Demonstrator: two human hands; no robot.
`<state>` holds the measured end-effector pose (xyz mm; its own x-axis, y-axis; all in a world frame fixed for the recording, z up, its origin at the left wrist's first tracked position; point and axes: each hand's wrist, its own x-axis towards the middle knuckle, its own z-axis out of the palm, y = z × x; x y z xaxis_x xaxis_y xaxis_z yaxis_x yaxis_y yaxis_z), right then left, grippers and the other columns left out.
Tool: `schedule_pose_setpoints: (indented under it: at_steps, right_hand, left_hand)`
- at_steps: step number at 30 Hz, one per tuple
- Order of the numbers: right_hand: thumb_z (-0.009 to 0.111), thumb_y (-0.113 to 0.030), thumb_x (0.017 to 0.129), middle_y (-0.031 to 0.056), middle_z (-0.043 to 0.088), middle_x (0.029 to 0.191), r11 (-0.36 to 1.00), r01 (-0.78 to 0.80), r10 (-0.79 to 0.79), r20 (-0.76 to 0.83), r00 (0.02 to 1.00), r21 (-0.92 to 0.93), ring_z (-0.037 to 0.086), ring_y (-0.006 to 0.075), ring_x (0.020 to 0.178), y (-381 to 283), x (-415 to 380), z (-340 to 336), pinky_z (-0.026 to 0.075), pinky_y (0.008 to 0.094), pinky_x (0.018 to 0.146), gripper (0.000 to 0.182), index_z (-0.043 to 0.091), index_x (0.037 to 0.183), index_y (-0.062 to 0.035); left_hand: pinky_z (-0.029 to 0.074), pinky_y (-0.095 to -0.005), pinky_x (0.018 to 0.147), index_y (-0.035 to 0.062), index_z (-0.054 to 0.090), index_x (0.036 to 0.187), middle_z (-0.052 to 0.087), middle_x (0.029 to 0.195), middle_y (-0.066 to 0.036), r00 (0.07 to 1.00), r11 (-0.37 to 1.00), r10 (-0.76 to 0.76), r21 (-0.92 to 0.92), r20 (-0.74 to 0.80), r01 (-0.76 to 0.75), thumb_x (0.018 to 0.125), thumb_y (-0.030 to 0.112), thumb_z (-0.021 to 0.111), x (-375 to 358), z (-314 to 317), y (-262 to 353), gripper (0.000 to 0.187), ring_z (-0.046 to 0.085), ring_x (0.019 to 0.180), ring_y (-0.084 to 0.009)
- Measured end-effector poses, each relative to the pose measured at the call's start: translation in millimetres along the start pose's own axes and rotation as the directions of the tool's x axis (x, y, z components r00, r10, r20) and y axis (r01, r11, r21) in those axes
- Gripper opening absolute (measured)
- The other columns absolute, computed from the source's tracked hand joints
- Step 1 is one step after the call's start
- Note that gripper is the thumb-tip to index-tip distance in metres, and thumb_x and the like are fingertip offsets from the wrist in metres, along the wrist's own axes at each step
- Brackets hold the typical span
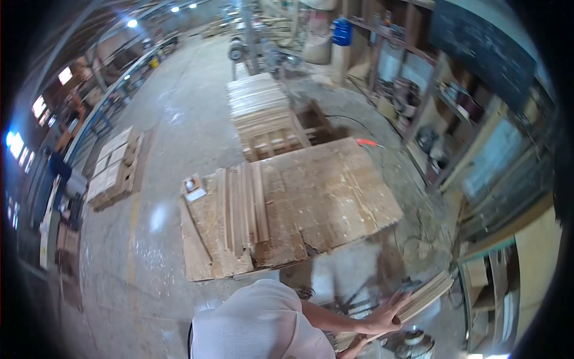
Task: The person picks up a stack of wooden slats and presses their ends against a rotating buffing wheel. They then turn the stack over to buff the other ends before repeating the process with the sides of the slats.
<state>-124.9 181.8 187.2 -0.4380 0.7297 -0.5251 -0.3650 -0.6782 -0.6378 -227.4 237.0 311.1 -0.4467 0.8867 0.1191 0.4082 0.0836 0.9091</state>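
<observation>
A bundle of long, thin wooden strips [426, 297] lies slantwise at the lower right, off the workbench. Over the strips is my left hand [382, 317], closed round them with its fingers along the upper side. My right hand [354, 347] is lower down at the near end of the same strips, gripping from below; the frame's bottom edge cuts off part of it. Several more wooden strips [244, 203] lie side by side on the worn wooden workbench [335, 191], and a single strip [196, 230] rests near its left edge.
A stack of boards [257, 102] stands beyond the bench, with another low stack [113, 167] on the floor at left. Shelving [412, 84] lines the right side. A red-ended hose [368, 142] lies by the bench corner. A metal canister [412, 344] stands below the strips.
</observation>
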Motion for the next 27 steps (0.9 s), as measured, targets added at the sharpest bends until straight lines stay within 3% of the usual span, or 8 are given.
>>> schedule_pose_setpoints:
  at_steps: [2, 6, 17, 21, 23, 24, 25, 27]
  right_hand:
    - [0.052, -0.053, 0.086, 0.0229, 0.062, 0.115, 0.995, -0.087, 0.09, 0.085, 0.992, -0.042, 0.066, 0.0365, 0.097, 3.5, 14.1, 18.7, 0.056, 0.0517, 0.082, 0.074, 0.046, 0.133, 0.0034]
    - [0.052, -0.052, 0.086, 0.0227, 0.062, 0.115, 0.962, -0.231, 0.26, 0.225, 0.939, -0.148, 0.066, 0.0364, 0.096, 7.7, 39.8, 54.0, 0.056, 0.0516, 0.082, 0.073, 0.046, 0.134, 0.0033]
    - [0.052, -0.049, 0.086, 0.0222, 0.063, 0.115, 0.796, -0.476, 0.6, 0.377, 0.706, -0.375, 0.066, 0.0362, 0.096, 6.2, 64.7, 122.6, 0.056, 0.0512, 0.082, 0.071, 0.046, 0.134, 0.0031]
    - [0.052, -0.048, 0.086, 0.022, 0.063, 0.115, 0.725, -0.533, 0.687, 0.402, 0.606, -0.435, 0.066, 0.0362, 0.096, 4.9, 67.6, 146.8, 0.056, 0.051, 0.082, 0.07, 0.046, 0.134, 0.0031]
    - [0.052, -0.048, 0.086, 0.0219, 0.063, 0.115, 0.688, -0.56, 0.725, 0.407, 0.555, -0.462, 0.066, 0.0361, 0.096, 4.5, 67.0, 156.8, 0.056, 0.051, 0.082, 0.07, 0.046, 0.134, 0.003]
    - [0.052, -0.048, 0.086, 0.0219, 0.063, 0.115, 0.67, -0.573, 0.742, 0.406, 0.534, -0.472, 0.066, 0.0361, 0.096, 2.7, 65.5, 159.2, 0.056, 0.0509, 0.082, 0.07, 0.046, 0.134, 0.003]
    - [0.052, -0.047, 0.087, 0.0218, 0.063, 0.115, 0.656, -0.584, 0.755, 0.407, 0.515, -0.477, 0.066, 0.0361, 0.096, 0.7, 64.1, 162.1, 0.056, 0.0509, 0.082, 0.07, 0.046, 0.134, 0.003]
    - [0.052, -0.047, 0.087, 0.0217, 0.063, 0.115, 0.631, -0.607, 0.775, 0.412, 0.478, -0.483, 0.066, 0.036, 0.096, -2.4, 60.7, 167.3, 0.056, 0.0508, 0.082, 0.069, 0.046, 0.134, 0.003]
  left_hand:
    - [0.044, -0.0439, 0.102, 0.0134, 0.008, 0.158, 0.029, 0.152, -0.025, 0.993, 0.992, -0.073, -0.106, -0.089, 0.063, 0.076, 0.018, 0.072, 5.7, -18.5, -15.3, 0.105, 0.047, 0.126, -0.0417]
    - [0.042, -0.0343, 0.101, -0.0003, 0.033, 0.147, 0.054, 0.131, -0.015, 0.933, 0.674, -0.261, -0.646, 0.246, 0.359, 0.071, 0.031, 0.082, 37.3, -80.0, -45.9, 0.096, 0.053, 0.118, -0.0219]
    - [0.033, -0.0318, 0.105, 0.0042, 0.023, 0.152, 0.047, 0.134, -0.008, 1.0, 0.582, 0.005, -0.813, 0.019, 0.013, 0.096, 0.038, 0.061, 33.4, -177.3, -3.8, 0.076, 0.041, 0.124, -0.0152]
    - [0.037, -0.0419, 0.102, 0.0068, 0.015, 0.156, 0.047, 0.131, -0.013, 0.927, 0.681, 0.375, -0.676, -0.008, -0.281, 0.086, 0.039, 0.072, 30.3, -211.6, 22.0, 0.096, 0.045, 0.125, -0.0256]
    - [0.04, -0.0476, 0.098, 0.0079, 0.016, 0.155, 0.048, 0.123, -0.016, 0.769, 0.845, 0.532, -0.17, 0.355, -0.506, 0.081, 0.041, 0.073, 29.9, -239.5, 34.5, 0.1, 0.048, 0.118, -0.0393]
    - [0.044, -0.0483, 0.088, 0.0248, 0.026, 0.154, 0.052, 0.111, -0.013, 0.687, 0.759, 0.629, -0.096, 0.365, -0.644, 0.078, 0.042, 0.072, 33.1, -246.9, 41.3, 0.091, 0.053, 0.107, -0.0404]
    - [0.044, -0.0483, 0.088, 0.0248, 0.026, 0.154, 0.052, 0.111, -0.013, 0.685, 0.759, 0.629, -0.098, 0.367, -0.644, 0.078, 0.042, 0.072, 39.0, -241.6, 38.0, 0.091, 0.053, 0.107, -0.0404]
    - [0.046, -0.0421, 0.101, 0.0196, 0.032, 0.152, 0.043, 0.147, -0.016, 0.334, 0.312, 0.636, 0.164, 0.696, -0.936, 0.087, 0.044, 0.072, 62.9, -215.6, 17.1, 0.08, 0.047, 0.13, -0.0334]
